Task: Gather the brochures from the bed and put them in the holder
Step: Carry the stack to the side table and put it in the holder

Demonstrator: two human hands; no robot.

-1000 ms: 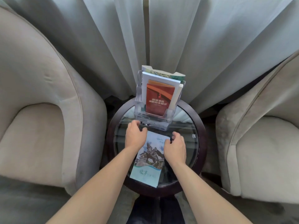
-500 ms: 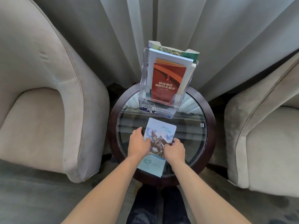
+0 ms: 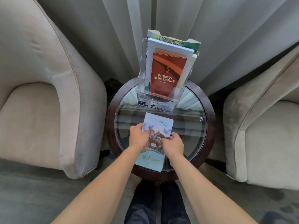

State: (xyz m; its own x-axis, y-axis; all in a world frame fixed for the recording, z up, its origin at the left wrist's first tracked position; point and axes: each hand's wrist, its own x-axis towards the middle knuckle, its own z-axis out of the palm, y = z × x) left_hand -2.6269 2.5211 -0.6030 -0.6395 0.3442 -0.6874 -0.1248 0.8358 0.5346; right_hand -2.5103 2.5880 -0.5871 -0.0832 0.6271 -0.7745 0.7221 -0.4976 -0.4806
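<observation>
- You stand at a small round table [image 3: 210, 126] with a glass top, between two soft chairs. The bed is not in view.
- The clear holder [image 3: 142, 88] stands at the 12 o'clock side of the table, close to the curtain [image 3: 226, 29].
- The holder already has brochures in it. A red brochure [image 3: 165, 75] stands in front. A white one [image 3: 161, 45] and a green one [image 3: 179, 42] stand behind it. So a good part of the job looks done.
- One blue brochure [image 3: 157, 126] is not in yet. It lies at the 6 o'clock side of the table, and its near end hangs past the table edge toward you. I cannot tell if it is one brochure or a few stacked up.
- Your left hand [image 3: 139, 137] holds the blue brochure at its 9 o'clock edge, with fingers curled onto it.
- Your right hand [image 3: 174, 143] holds it at its 3 o'clock edge, with fingers curled onto it too.
- The blue brochure is apart from the holder. There is bare glass between them.
- What is left, I think: lift the blue brochure, stand it up, and slide it into the holder's front pocket.
- That front pocket looks free except for some blue print low at the holder's base. I cannot tell what that is.
- I cannot tell if more brochures wait on the bed.
</observation>
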